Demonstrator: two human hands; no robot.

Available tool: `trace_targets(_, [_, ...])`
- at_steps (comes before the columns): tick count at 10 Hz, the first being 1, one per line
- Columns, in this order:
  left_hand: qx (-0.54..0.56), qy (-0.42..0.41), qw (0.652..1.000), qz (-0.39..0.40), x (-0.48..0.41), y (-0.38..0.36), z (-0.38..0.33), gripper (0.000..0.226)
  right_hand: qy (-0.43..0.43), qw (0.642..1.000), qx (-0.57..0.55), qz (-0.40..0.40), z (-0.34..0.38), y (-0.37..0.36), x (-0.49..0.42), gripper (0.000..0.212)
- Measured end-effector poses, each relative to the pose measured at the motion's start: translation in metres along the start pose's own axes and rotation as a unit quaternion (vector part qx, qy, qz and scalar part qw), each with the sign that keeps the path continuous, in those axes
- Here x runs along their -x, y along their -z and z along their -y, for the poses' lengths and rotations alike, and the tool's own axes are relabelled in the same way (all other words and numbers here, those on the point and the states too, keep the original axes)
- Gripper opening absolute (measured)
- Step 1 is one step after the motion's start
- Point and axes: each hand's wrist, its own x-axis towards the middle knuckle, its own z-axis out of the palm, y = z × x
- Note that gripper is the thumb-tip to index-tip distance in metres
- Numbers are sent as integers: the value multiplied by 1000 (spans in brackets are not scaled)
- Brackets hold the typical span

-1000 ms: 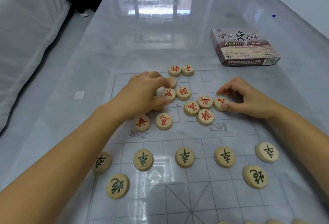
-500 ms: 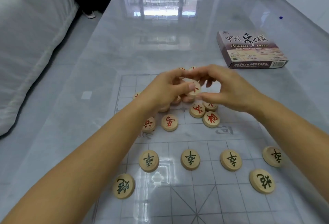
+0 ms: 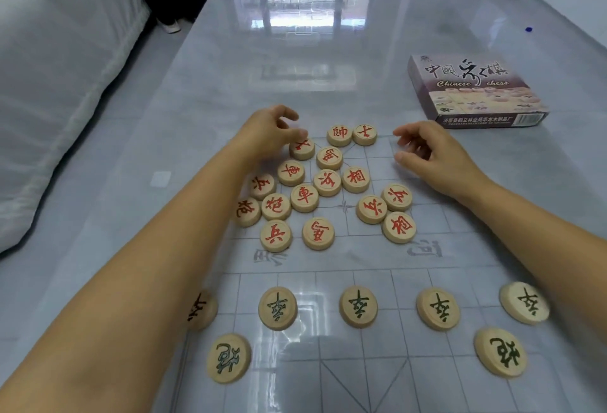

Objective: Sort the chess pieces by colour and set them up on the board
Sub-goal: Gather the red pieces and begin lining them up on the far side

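A shiny grey table (image 3: 328, 77) fills most of the frame. A thin see-through board (image 3: 361, 363) with grey lines is spread over the lower half of it. A white cushion (image 3: 49, 68) is seen at the upper left. A purple game box (image 3: 473, 91) is laid flat on the table at the upper right, well apart from the pieces.

Two bare arms are stretched in from the bottom corners toward the middle. The left hand (image 3: 266, 133) is seen just left of the centre, with the fingers curled and a little apart. Its fingertips are resting on a red-marked piece (image 3: 302, 149) at the top of the pile; it cannot be told whether the piece is gripped. The right hand (image 3: 433, 153) is held to the right of the pile, half open with the fingers bent, and nothing is held in it.

The red pieces (image 3: 326, 182) are gathered in a loose bunch in the middle of the frame, between the two hands and a bit below them. Two of them (image 3: 351, 135) are set side by side, touching, at the top, between the hands.

The dark-marked pieces (image 3: 358, 307) are laid in a neat row across the lower part of the frame, under the arms. Two more dark pieces (image 3: 228, 358) are placed below that row, one near each lower corner.
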Motion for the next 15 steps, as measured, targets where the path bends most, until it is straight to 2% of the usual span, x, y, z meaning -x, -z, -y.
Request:
trace_targets(1, [-39, -22, 994, 95, 4, 13, -1, 43, -32, 998, 22, 43, 4, 3, -13, 44])
trace_targets(2, [-40, -35, 992, 118, 5, 14, -1, 38, -61, 992, 82, 81, 11, 1, -30, 58])
trace_targets(3, [-45, -59, 988, 132, 7, 15, 2, 41, -40, 982, 175, 52, 11, -8, -34, 58])
trace_targets(5, [-54, -72, 988, 127, 3, 19, 4, 32, -28, 981, 190, 18, 9, -13, -33, 46])
trace_targets(6, [-100, -91, 987, 88, -2, 14, 2, 32, -23, 982, 190, 4, 10, -15, -31, 44])
trace_targets(8, [-58, -90, 994, -19, -9, -6, 7, 31, -32, 984, 173, 3, 9, -16, -31, 42])
trace_targets(15, [-50, -99, 994, -18, -11, -7, 12, 34, -33, 982, 186, 5, 12, -17, -30, 42])
